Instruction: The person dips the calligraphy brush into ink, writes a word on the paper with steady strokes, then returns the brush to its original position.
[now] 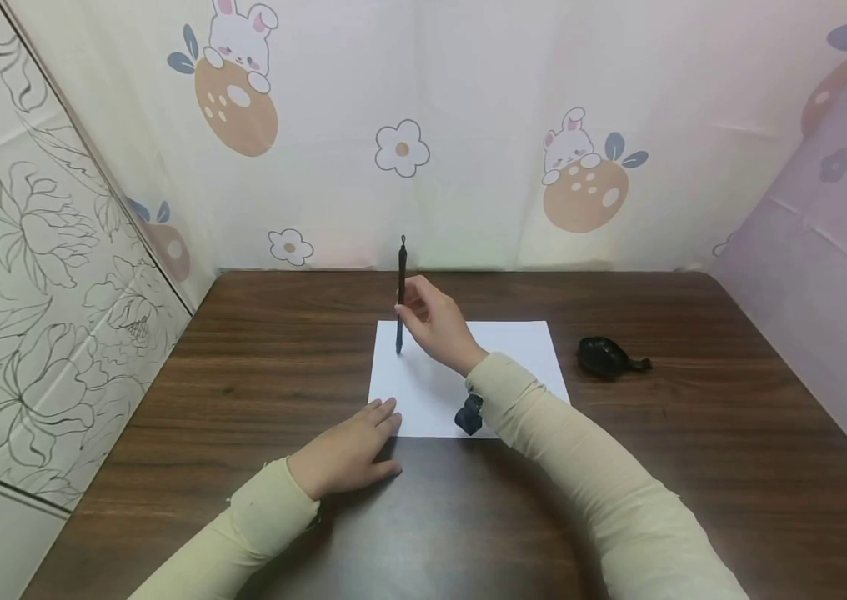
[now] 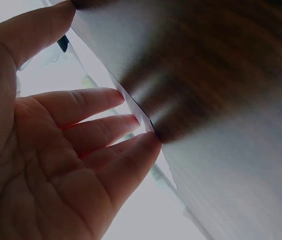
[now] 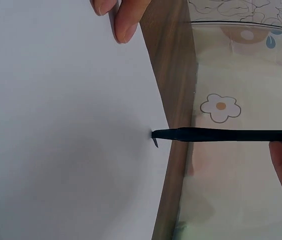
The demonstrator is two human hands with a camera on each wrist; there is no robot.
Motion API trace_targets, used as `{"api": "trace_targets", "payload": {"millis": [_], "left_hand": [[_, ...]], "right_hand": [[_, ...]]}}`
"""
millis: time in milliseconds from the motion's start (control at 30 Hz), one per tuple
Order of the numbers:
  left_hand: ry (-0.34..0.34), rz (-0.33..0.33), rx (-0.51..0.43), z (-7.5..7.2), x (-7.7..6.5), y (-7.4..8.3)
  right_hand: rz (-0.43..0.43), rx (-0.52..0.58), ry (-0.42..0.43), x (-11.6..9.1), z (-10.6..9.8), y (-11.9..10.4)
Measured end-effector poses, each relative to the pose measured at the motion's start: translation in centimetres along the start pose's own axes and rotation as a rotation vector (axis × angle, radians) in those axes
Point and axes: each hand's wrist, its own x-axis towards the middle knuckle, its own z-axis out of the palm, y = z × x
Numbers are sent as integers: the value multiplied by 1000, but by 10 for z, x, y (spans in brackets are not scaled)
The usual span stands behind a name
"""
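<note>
My right hand (image 1: 442,325) pinches a black writing brush (image 1: 402,275) that stands nearly upright, its hanging loop on top. The brush tip is down at a white sheet of paper (image 1: 423,383), near the sheet's upper left. In the right wrist view a short dark stroke (image 3: 156,143) shows right at the tip of the brush (image 3: 221,135). My left hand (image 1: 348,450) lies with fingers extended, fingertips on the lower left edge of the paper. Its palm and several fingers (image 2: 96,102) fill much of the left wrist view.
A black glossy dish with a short handle (image 1: 603,358) sits on the brown wooden table (image 1: 281,333), right of the paper. Beneath my right wrist hangs a small dark device (image 1: 470,415). A printed curtain (image 1: 468,208) closes off the table's back edge.
</note>
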Motion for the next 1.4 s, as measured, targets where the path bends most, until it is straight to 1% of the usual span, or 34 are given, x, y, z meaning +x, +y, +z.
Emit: {"api": "trace_targets", "payload": {"millis": [200,467,633,833,1067,1167,1400], "left_hand": [[2,2,8,0,1,0],[-13,-24,8,-1,2,0],[-5,-18,8,0,3,-1],[-4,-20,2,0,3,0],[-1,-22,2,0,3,0],[1,-17,-1,1,2,0],[12,11,-14,1,0,0]], "right_hand": [[-20,-7,-12,-1,-1,0],[-25,-1,-23,-3,-1,-3],[-31,4,-28,-3,-2,-3],[-24,-1,-33,-5,-3,-4],[-7,33,-52,-7,-6,-6],[-2,43,-38,-6,-8,-5],[35,65,56,0,-12,1]]}}
